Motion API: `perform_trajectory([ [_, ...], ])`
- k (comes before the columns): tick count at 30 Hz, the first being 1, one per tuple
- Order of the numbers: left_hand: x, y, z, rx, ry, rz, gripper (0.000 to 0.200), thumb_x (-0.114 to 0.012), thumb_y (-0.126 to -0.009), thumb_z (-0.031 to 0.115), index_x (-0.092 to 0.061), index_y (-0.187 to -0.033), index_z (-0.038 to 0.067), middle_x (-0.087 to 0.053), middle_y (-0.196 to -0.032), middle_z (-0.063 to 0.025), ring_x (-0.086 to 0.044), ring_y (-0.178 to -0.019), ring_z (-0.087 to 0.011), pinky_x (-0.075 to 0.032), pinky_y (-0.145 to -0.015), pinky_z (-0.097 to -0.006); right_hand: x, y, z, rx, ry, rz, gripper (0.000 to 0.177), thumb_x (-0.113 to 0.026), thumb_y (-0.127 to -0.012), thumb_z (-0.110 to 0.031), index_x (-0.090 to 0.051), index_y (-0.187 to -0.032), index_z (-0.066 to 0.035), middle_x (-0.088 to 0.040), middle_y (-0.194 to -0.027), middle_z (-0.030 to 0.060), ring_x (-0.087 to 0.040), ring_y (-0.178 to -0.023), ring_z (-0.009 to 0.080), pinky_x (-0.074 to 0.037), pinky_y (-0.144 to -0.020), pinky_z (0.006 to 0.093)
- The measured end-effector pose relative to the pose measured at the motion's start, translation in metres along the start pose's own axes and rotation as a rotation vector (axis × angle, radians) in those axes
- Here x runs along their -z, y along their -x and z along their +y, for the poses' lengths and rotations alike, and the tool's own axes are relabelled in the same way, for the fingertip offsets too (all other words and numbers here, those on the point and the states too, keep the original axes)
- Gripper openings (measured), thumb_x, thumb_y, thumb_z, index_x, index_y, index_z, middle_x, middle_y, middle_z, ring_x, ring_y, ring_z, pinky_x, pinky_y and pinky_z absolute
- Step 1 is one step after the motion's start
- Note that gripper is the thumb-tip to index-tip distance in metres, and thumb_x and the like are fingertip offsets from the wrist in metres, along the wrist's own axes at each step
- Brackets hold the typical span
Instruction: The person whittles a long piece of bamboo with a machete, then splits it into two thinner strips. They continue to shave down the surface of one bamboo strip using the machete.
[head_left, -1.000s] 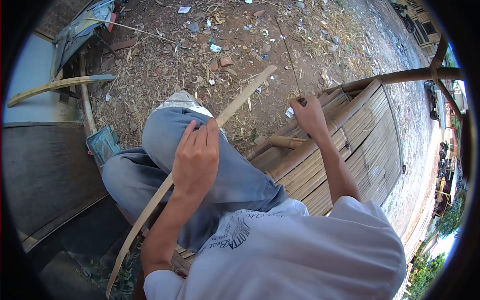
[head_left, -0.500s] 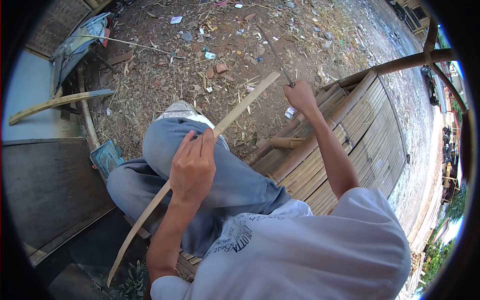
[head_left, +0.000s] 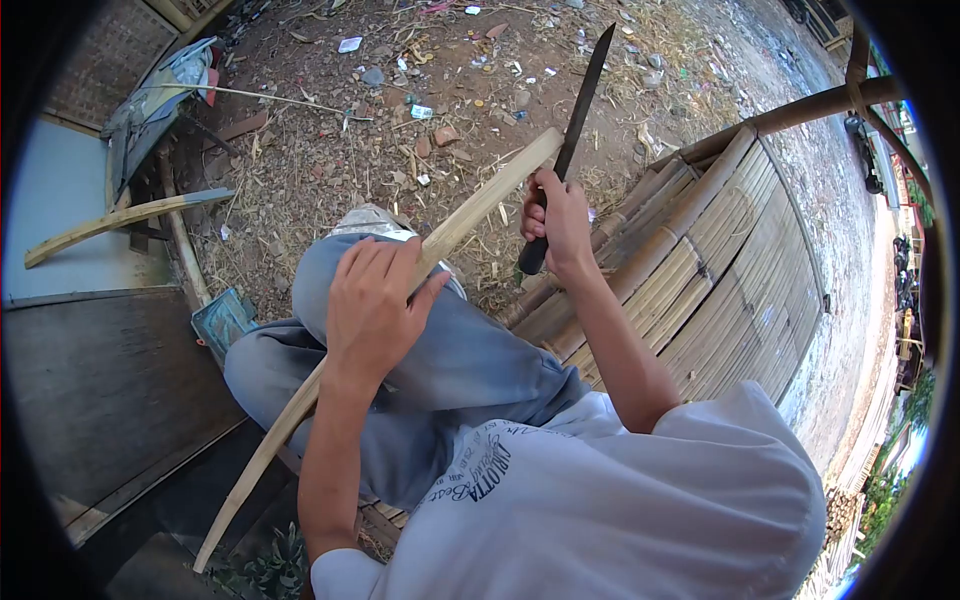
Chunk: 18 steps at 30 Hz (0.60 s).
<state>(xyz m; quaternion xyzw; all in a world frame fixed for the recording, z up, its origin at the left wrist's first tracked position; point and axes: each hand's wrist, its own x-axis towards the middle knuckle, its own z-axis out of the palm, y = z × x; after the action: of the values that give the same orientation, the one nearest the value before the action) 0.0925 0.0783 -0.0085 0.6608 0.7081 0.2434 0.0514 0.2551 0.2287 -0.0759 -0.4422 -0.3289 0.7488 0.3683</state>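
A long pale bamboo strip (head_left: 485, 205) slants across my bent legs, its far end up past the knee and its near end curving down at lower left. My left hand (head_left: 372, 300) is closed around it over the raised knee, the thumb along the lower edge. In my right hand (head_left: 562, 222) is a long knife (head_left: 586, 105), fingers wrapped round its black handle. The dark blade points up and slightly right, its flat side showing. Its lower part stands right beside the strip's far end, close to my right thumb.
A bamboo slat bench (head_left: 720, 260) is at my right, with a thick pole along its edge. Litter, chips and stones cover the dirt ground (head_left: 330, 130). At left are a curved wooden piece (head_left: 120, 220), a teal plastic container (head_left: 224, 320) and a dark panel (head_left: 110, 390).
My right hand has come left and down to the strip's end, and the knife has swung from pointing up-left to up-right. The strip has turned to show more width; my left hand's grip has shifted.
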Motion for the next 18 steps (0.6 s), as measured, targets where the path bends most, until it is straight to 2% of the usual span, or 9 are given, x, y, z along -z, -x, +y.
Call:
perform_trajectory([
  [2, -0.004, -0.001, -0.003, -0.121, -0.124, 0.1, 0.021, -0.064, -0.088, 0.024, -0.06, -0.091, 0.003, -0.063, -0.078, -0.0087, -0.061, -0.08, -0.0234, -0.043, -0.089, -0.0435, -0.002, 0.008, 0.001, 0.054, 0.038, 0.122, 0.02, -0.06, -0.086, -0.02, -0.052, -0.078, -0.004, -0.04, -0.053, -0.0031, -0.034, -0.037, 0.0086, -0.032, -0.039, 0.0282],
  [3, -0.004, 0.0, -0.002, -0.121, -0.12, 0.099, 0.021, -0.064, -0.088, 0.024, -0.06, -0.091, 0.003, -0.063, -0.078, -0.0087, -0.061, -0.08, -0.0234, -0.043, -0.089, -0.0435, 0.002, 0.01, 0.007, 0.053, 0.041, 0.125, 0.02, -0.06, -0.086, -0.02, -0.052, -0.078, -0.004, -0.04, -0.053, -0.0031, -0.034, -0.037, 0.0086, -0.032, -0.039, 0.0282],
  [5, -0.004, 0.003, 0.0, -0.069, -0.176, 0.026, 0.022, -0.06, -0.091, 0.025, -0.06, -0.094, 0.003, -0.062, -0.076, -0.0074, -0.061, -0.082, -0.0208, -0.038, -0.098, -0.0477, 0.014, 0.016, 0.025, 0.225, 0.388, 0.084, 0.024, -0.062, -0.084, -0.02, -0.053, -0.069, -0.003, -0.045, -0.05, 0.0014, -0.038, -0.038, 0.0115, -0.034, -0.041, 0.0325],
  [6, -0.003, 0.004, 0.003, -0.069, -0.174, 0.024, 0.022, -0.06, -0.091, 0.025, -0.06, -0.094, 0.003, -0.062, -0.076, -0.0074, -0.061, -0.082, -0.0208, -0.038, -0.098, -0.0477, 0.013, 0.025, 0.026, 0.223, 0.389, 0.086, 0.024, -0.062, -0.084, -0.02, -0.053, -0.069, -0.003, -0.045, -0.05, 0.0014, -0.038, -0.038, 0.0115, -0.034, -0.041, 0.0325],
  [8, 0.001, 0.003, 0.009, 0.001, -0.237, -0.05, 0.023, -0.057, -0.093, 0.021, -0.061, -0.099, -0.001, -0.066, -0.087, -0.0112, -0.062, -0.089, -0.0256, -0.037, -0.098, -0.0477, 0.005, 0.044, 0.024, 0.315, 0.856, -0.05, 0.026, -0.064, -0.082, -0.02, -0.057, -0.067, 0.0, -0.052, -0.05, 0.0097, -0.05, -0.041, 0.0188, -0.039, -0.045, 0.036],
  [12, 0.0, 0.0, 0.007, -0.033, -0.313, -0.037, 0.021, -0.054, -0.096, 0.023, -0.059, -0.09, 0.004, -0.062, -0.076, -0.0057, -0.062, -0.082, -0.0192, -0.039, -0.096, -0.0466, -0.016, 0.063, 0.018, 0.423, 0.956, -0.183, 0.023, -0.064, -0.083, -0.017, -0.059, -0.069, 0.0, -0.053, -0.05, 0.011, -0.054, -0.043, 0.0212, -0.04, -0.046, 0.0356],
  [14, -0.004, 0.001, 0.005, -0.058, -0.324, -0.032, 0.02, -0.054, -0.095, 0.023, -0.059, -0.087, 0.005, -0.062, -0.075, -0.0051, -0.062, -0.08, -0.019, -0.041, -0.094, -0.0444, -0.022, 0.064, 0.018, 0.473, 1.089, -0.238, 0.018, -0.064, -0.078, -0.017, -0.062, -0.074, 0.0, -0.056, -0.055, 0.0191, -0.06, -0.052, 0.0333, -0.047, -0.054, 0.0405],
  [15, -0.006, 0.002, 0.003, -0.059, -0.323, -0.032, 0.02, -0.054, -0.095, 0.023, -0.059, -0.087, 0.005, -0.062, -0.075, -0.0051, -0.062, -0.08, -0.019, -0.041, -0.094, -0.0444, -0.023, 0.064, 0.018, 0.472, 1.091, -0.237, 0.018, -0.064, -0.078, -0.017, -0.062, -0.074, 0.0, -0.056, -0.055, 0.0191, -0.06, -0.052, 0.0333, -0.047, -0.054, 0.0405],
  [18, -0.01, 0.004, -0.001, -0.088, -0.32, -0.005, 0.02, -0.055, -0.095, 0.023, -0.058, -0.085, 0.005, -0.063, -0.072, -0.0055, -0.063, -0.079, -0.019, -0.043, -0.091, -0.0417, -0.024, 0.053, 0.016, 0.362, 1.23, -0.223, 0.019, -0.064, -0.075, -0.019, -0.064, -0.073, 0.0, -0.059, -0.06, 0.0215, -0.061, -0.061, 0.0413, -0.049, -0.06, 0.0456],
])
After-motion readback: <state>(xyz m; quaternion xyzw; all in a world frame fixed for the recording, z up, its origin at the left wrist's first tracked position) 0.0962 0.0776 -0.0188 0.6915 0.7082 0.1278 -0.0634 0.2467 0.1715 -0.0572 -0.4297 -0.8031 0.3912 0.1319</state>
